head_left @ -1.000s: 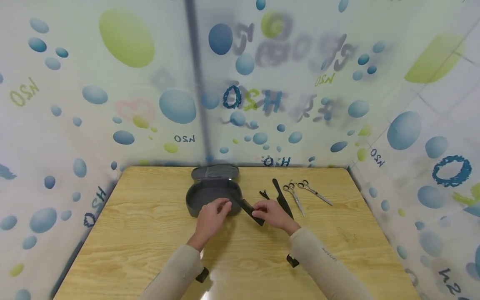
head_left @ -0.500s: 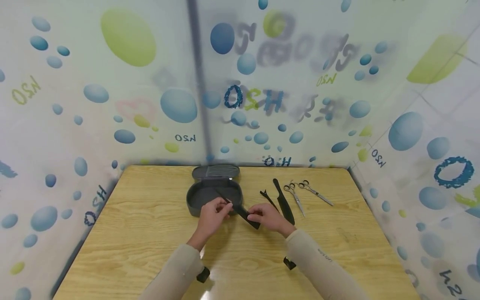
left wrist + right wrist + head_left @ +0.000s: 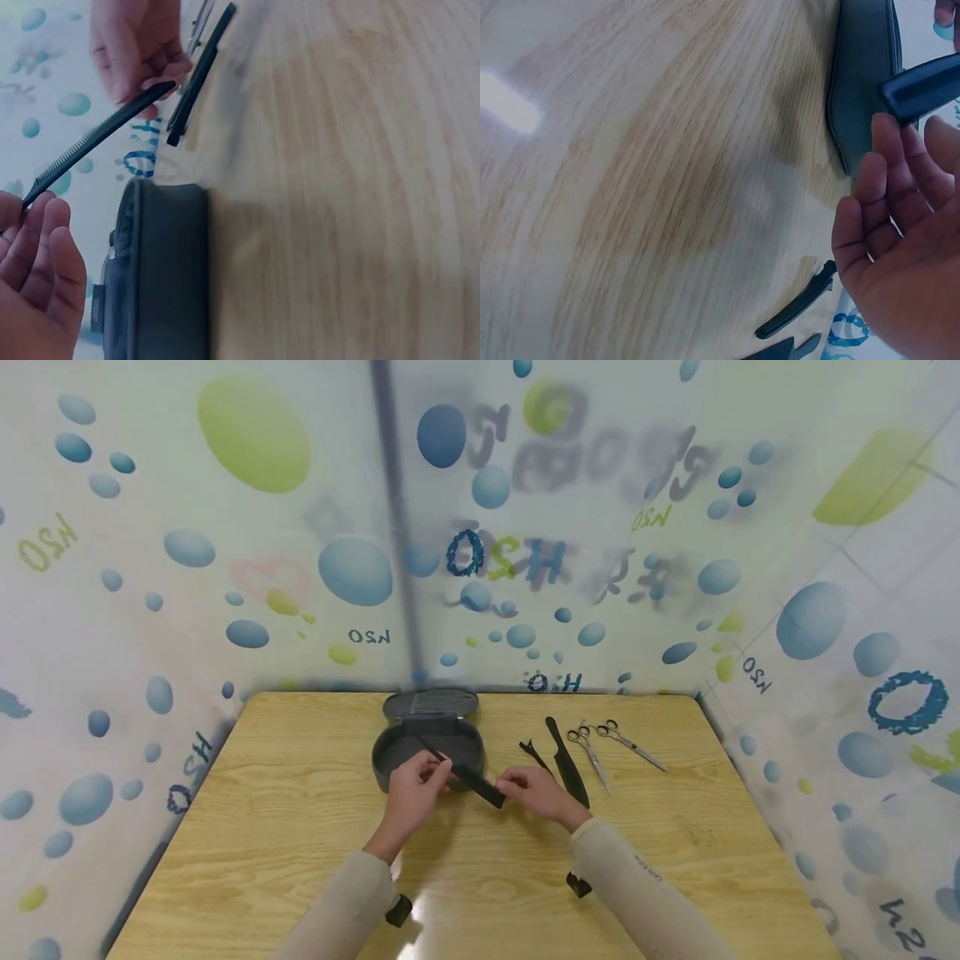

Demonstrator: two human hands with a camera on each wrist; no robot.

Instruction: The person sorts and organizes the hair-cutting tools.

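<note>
In the head view my left hand [image 3: 412, 789] pinches a black tail comb [image 3: 478, 783] where its thin tail meets the toothed part. The tail points over the open dark grey zip case [image 3: 381, 767]. Fine teeth show along the comb's edge [image 3: 101, 131] in the left wrist view. My right hand [image 3: 542, 793] is at the comb's broad end. In the right wrist view its fingers are loosely bent, with fingertips close to or touching that end and the thumb off it. The inside of the case is partly hidden by the left hand and comb.
Right of the case lie a black hair clip [image 3: 532, 752], a black handled comb [image 3: 567, 768] and two pairs of scissors, one silver [image 3: 592, 760], the other [image 3: 633, 748] farther right. The case's lid [image 3: 431, 702] leans open towards the patterned wall [image 3: 480, 635] behind the wooden table [image 3: 300, 777].
The left hand has taken hold of the comb, which the right hand held a second ago. The comb has moved left towards the case, and the right fingers have loosened at its end.
</note>
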